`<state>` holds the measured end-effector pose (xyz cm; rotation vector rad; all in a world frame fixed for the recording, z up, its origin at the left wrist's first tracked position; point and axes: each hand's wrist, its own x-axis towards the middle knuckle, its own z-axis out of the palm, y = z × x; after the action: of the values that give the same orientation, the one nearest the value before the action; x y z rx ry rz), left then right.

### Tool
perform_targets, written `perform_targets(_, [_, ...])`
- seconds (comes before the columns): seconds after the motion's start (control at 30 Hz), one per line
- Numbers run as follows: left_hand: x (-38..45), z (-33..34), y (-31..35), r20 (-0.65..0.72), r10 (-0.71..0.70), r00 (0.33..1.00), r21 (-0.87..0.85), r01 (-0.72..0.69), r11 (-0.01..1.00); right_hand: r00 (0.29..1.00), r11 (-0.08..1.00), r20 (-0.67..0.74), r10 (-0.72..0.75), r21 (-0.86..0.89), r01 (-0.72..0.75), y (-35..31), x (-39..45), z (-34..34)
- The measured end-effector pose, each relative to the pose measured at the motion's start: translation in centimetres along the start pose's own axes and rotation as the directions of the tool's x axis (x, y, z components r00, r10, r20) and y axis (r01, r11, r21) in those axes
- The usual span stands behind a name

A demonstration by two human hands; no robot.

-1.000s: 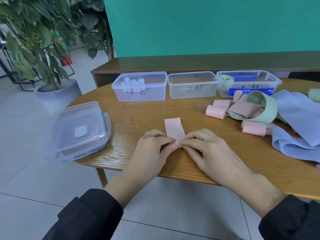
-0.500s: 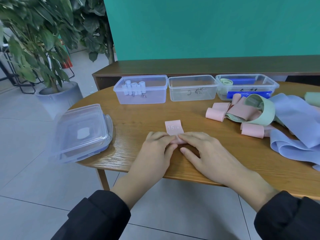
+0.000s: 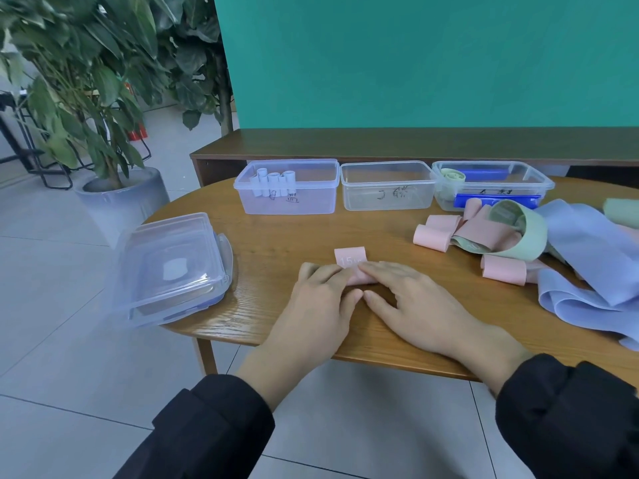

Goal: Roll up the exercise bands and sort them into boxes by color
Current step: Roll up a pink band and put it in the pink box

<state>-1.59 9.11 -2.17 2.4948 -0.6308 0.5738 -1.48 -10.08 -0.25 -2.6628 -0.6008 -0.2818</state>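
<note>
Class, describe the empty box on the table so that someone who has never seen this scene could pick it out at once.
Start at the round wooden table and find the row of three clear plastic boxes along its far edge. Take the middle box, between the left box of pale rolls and the right box with a green roll and blue items. It alone holds nothing.

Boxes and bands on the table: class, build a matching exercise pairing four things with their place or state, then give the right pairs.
Things:
1. left box
2. middle box
3. pink band
4. stacked lids

Place or state:
A. empty
B. being rolled under both hands
C. at the table's left edge
D. holds pale rolls

Pairs: 1-D, 2-A, 3-B, 4-C
</note>
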Motion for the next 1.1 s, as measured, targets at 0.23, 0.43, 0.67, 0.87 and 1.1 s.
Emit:
perform_targets(0.23, [1.2,0.1,-0.8,0.068,-0.040,0.997,0.098,0.033,0.995,1.000,1.000,-0.025,-0.011,0.007,0.012,-0.2,-0.3,-0.3])
perform_targets(0.43, [2.0,-0.2,-1.5,-0.094,0.083,0.992,0.050,-0.079,0.996,1.000,1.000,0.020,0.005,0.014,-0.006,0.5,0.8,0.1])
perform_targets(0.67, [2.8,0.3,-2.2,0.000,0.046,0.999,0.086,-0.046,0.995,1.000,0.999,-0.021,-0.020,0.028,0.020,0.6,2.0,0.0])
perform_targets(0.87, [3.7,0.3,-2.0,0.066,-0.099,0.993,0.183,0.086,0.979,0.997,0.996,-0.043,-0.058,0.065,0.061,0.5,1.9,-0.2])
perform_targets(1.1, [3.5,0.1,-1.9,0.000,0.000,1.000,0.141,0.000,0.990,1.000,0.999,-0.014,0.001,0.043,-0.001,1.7,4.0,0.5])
